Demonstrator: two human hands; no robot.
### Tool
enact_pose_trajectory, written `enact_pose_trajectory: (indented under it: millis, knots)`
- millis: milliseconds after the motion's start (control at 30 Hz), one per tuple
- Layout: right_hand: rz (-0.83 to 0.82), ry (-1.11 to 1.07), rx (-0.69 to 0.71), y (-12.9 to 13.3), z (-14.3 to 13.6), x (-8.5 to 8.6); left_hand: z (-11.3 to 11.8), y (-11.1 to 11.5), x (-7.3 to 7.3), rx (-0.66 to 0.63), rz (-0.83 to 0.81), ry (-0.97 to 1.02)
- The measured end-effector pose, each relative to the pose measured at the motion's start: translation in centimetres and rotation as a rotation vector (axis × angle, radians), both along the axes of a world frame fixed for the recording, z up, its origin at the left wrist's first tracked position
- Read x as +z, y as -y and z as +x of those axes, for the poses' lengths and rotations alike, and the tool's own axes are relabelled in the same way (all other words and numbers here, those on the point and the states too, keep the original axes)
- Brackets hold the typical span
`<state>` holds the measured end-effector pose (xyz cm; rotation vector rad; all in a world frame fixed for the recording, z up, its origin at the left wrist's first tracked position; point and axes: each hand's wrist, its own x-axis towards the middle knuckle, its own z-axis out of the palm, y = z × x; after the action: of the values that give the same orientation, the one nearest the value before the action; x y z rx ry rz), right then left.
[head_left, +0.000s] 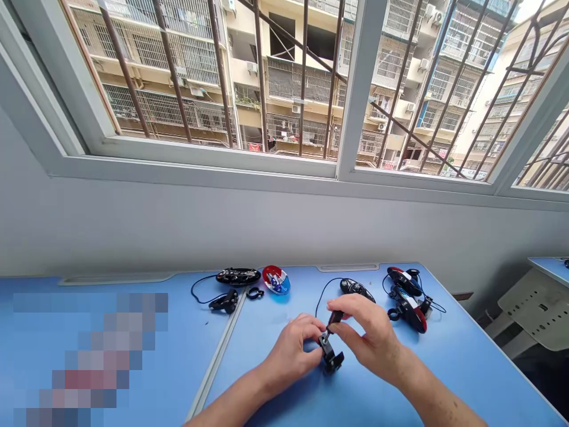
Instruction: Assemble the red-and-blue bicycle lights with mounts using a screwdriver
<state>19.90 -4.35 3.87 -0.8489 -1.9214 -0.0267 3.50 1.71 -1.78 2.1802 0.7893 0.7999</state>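
My left hand point(297, 345) is closed, its fingers gripping a small black bracket point(331, 357) just above the blue table. My right hand point(371, 335) pinches a short, dark-handled screwdriver point(335, 318) between thumb and fingertips. Its shaft points down at the top of the bracket; whether the tip sits in a screw is too small to tell. Behind the hands lies a black oval casing point(355, 287) with a thin black cable that runs down toward the bracket. My right hand partly hides the area in front of this casing.
On the blue table point(262, 391), to the left, lie another wired black casing point(237, 276), a black clamp point(225, 302) and a black ring point(255, 293). A red, white and blue shell point(276, 280) holds small parts. Several wired devices point(409, 302) cluster right. The window wall point(267, 225) stands behind.
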Motion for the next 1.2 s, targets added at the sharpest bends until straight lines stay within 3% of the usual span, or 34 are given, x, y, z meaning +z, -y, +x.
enact_pose_trajectory:
  millis: [167,567,900,1200]
  knots:
    - [-0.044,-0.071,-0.002,0.0,0.0,-0.2,0.0,0.0,0.0,-0.010,-0.033,-0.008]
    - [0.103,-0.068,0.006,-0.5,-1.1,-0.3,0.0,-0.1,-0.1,-0.004,0.030,-0.002]
    - [-0.103,0.106,0.110,1.0,0.4,0.6,0.1,-0.1,-0.7,0.027,-0.022,0.017]
    - [-0.043,0.052,0.049,0.8,0.3,0.0,0.1,0.1,-0.9,0.022,-0.042,0.016]
